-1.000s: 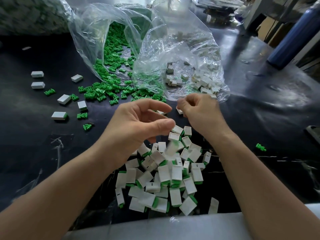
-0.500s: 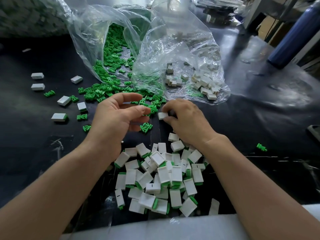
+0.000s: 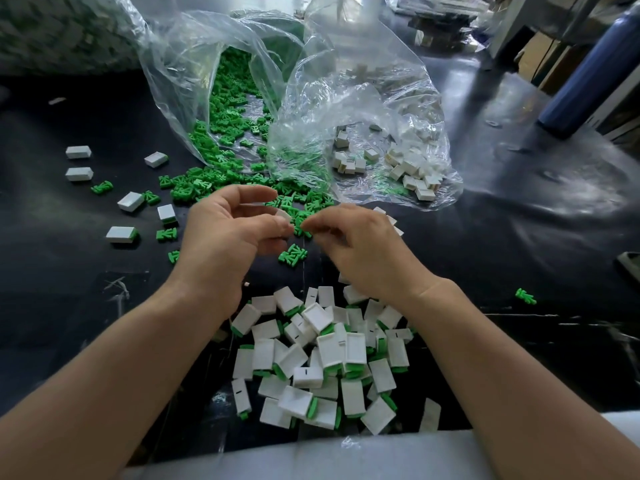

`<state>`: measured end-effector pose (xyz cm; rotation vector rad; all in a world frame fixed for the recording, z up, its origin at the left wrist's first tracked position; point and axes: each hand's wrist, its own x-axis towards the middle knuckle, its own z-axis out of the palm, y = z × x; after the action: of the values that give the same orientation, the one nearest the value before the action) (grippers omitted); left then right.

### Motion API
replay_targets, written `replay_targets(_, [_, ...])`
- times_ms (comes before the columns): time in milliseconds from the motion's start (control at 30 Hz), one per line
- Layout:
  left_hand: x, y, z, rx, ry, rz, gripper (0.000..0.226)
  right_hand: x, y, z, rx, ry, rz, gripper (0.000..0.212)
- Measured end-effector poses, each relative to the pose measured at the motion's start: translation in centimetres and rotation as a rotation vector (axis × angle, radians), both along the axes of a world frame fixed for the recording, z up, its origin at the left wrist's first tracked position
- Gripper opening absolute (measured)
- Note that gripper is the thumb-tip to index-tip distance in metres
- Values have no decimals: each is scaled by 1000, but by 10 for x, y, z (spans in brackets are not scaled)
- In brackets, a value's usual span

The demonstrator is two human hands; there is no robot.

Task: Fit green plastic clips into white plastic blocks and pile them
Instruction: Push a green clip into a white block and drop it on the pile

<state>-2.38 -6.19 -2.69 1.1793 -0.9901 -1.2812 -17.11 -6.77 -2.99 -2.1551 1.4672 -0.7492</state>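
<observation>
My left hand is above the black table, thumb and forefinger pinching a white plastic block. My right hand is close beside it, its fingertips closed on a green clip at the near edge of the scattered green clips. Two more clips lie on the table between my hands. Below my wrists lies a pile of several white blocks with green clips fitted.
A clear bag of green clips and a clear bag of white blocks lie open behind my hands. Loose white blocks and clips dot the left. One stray clip lies right. A blue cylinder stands far right.
Both hands moved forward from above the pile to the edge of the green clips. The white block passed from my right fingers to my left, and my right fingertips closed at a clip.
</observation>
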Motion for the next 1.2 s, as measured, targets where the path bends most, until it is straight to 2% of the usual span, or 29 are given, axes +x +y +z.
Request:
replay_targets(167, [0, 2, 2, -19, 30, -16, 29, 2, 0, -2, 142, 192, 128, 35])
replay_targets(300, [0, 1, 0, -12, 30, -16, 31, 0, -1, -1, 145, 203, 97, 23])
replay_targets(400, [0, 1, -2, -14, 1, -27, 31, -1, 0, 0, 114, 137, 83, 11])
replay_targets(467, [0, 1, -2, -16, -9, -45, 31, -4, 0, 1, 99, 53, 36, 14])
replay_targets(633, [-1, 3, 0, -17, 8, -73, 32, -13, -1, 9, 115, -387, -107, 12])
replay_targets(700, [-2, 4, 1, -8, 29, -81, 33, -12, -1, 11, 132, -472, -120, 16])
replay_targets(833, [-5, 4, 3, 21, 50, -129, 30, -9, 2, 11, 164, -509, -117, 19])
replay_targets(1000, [-5, 5, 3, -23, -63, -122, 19, -9, 3, 13, 172, -510, -120, 18])
replay_targets(1133, [-5, 6, 5, -7, 10, -117, 15, -8, 4, 13, 160, -498, -116, 20])
replay_targets(1200, [-5, 6, 5, -12, 34, -121, 22, -8, 5, 13, 163, -500, -112, 21])
